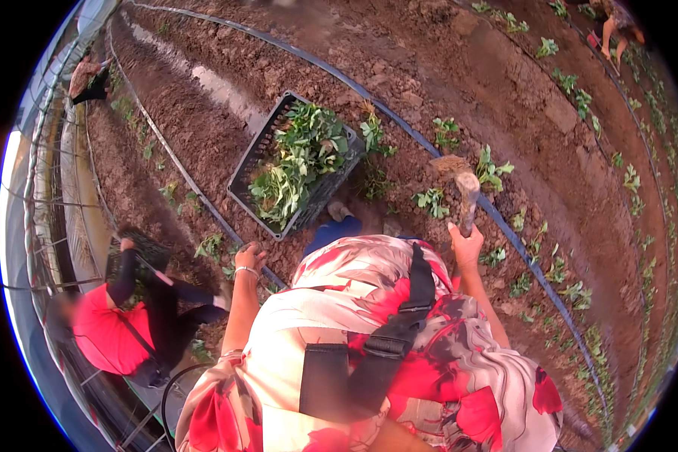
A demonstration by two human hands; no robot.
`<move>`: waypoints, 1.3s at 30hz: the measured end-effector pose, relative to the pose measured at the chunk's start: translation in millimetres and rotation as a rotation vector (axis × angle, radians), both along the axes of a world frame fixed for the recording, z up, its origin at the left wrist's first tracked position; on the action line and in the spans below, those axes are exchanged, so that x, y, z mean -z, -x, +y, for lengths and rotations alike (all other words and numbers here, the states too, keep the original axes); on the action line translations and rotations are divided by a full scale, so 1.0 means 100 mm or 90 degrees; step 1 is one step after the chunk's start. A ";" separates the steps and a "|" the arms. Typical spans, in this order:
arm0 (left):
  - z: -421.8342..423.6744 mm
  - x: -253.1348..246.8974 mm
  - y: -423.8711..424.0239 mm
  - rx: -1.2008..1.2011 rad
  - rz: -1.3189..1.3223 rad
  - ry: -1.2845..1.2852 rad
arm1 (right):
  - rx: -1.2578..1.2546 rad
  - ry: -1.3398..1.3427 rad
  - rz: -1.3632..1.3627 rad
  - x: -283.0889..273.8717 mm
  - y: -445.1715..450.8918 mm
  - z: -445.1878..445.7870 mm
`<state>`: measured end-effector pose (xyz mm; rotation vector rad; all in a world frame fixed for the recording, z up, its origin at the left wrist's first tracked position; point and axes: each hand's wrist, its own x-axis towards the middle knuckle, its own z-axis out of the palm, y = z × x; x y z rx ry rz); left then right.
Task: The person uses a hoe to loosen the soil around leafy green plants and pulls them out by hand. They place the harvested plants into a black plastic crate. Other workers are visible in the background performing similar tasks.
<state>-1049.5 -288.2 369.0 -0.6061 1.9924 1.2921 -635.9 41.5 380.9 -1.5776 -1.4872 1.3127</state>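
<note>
My right hand (466, 244) is wrapped around the short handle of a digging hoe (468, 189). Soil cakes the hoe's head, which is beside the dark drip hose (500, 217). Two leafy seedlings flank the tool: one seedling (431, 202) to its left, another seedling (491, 168) to its right. My left hand (250, 257) is low at the left with a bracelet on the wrist, close to a second hose (226, 227). Its fingers look loosely curled, and I see nothing in them. Ahead of me a black plastic crate (247, 161) holds bunched green seedlings (305, 161).
Loose seedlings (373, 133) lie right of the crate on brown soil. A co-worker in a red top (116, 330) crouches at the left by another crate (147, 248). Other people are at the far left (87, 79) and far right (616, 25). Planted rows (582, 104) run along the right.
</note>
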 end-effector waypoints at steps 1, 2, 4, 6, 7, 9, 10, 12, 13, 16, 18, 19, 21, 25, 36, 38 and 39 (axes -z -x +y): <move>0.05 -0.01 0.01 -0.015 0.004 -0.010 | -0.030 -0.088 -0.007 -0.07 0.14 0.06; 0.08 -0.08 0.04 -0.010 -0.005 0.008 | -0.045 -0.056 -0.013 -0.22 0.23 0.09; 0.09 -0.08 0.11 -0.029 0.011 -0.018 | -0.068 -0.102 0.000 -0.36 0.39 0.12; 0.19 -0.14 0.15 -0.023 0.031 -0.028 | -0.096 -0.171 -0.005 -0.52 0.54 0.19; 0.26 -0.18 0.17 0.015 0.047 -0.035 | -0.116 -0.189 -0.021 -0.58 0.60 0.21; 0.43 -0.25 0.23 0.092 0.081 -0.048 | -0.155 -0.228 -0.052 -0.68 0.70 0.22; 0.57 -0.25 0.27 0.176 0.148 -0.050 | -0.162 -0.226 -0.049 -0.74 0.77 0.21; 1.09 -0.41 0.23 0.347 0.306 -0.072 | -0.174 -0.226 -0.051 -0.73 0.85 0.18; 1.48 -0.69 0.10 0.433 0.394 -0.095 | -0.176 -0.225 -0.057 -0.75 0.86 0.16; 2.35 -1.15 -0.28 0.570 0.382 -0.308 | -0.190 -0.224 -0.054 -0.79 0.90 0.12; 2.86 -1.63 -0.61 0.680 0.508 -0.351 | -0.193 -0.236 -0.064 -0.81 0.87 0.12; 3.04 -1.75 -0.73 0.739 0.573 -0.358 | -0.197 -0.241 -0.070 -0.79 0.85 0.13; 3.25 -1.83 -0.96 0.802 0.580 -0.371 | -0.203 -0.255 -0.079 -0.82 0.78 0.12; 3.42 -1.70 -1.25 0.865 0.613 -0.464 | -0.174 -0.276 -0.097 -0.95 0.62 0.11; 3.81 -1.85 -1.69 0.866 0.740 -0.517 | -0.065 -0.291 -0.054 -1.19 0.17 0.20; 3.89 -1.85 -1.72 0.877 0.776 -0.532 | -0.054 -0.290 -0.041 -1.17 0.12 0.23; 3.92 -1.85 -1.73 0.883 0.793 -0.538 | -0.049 -0.293 -0.040 -1.19 0.10 0.23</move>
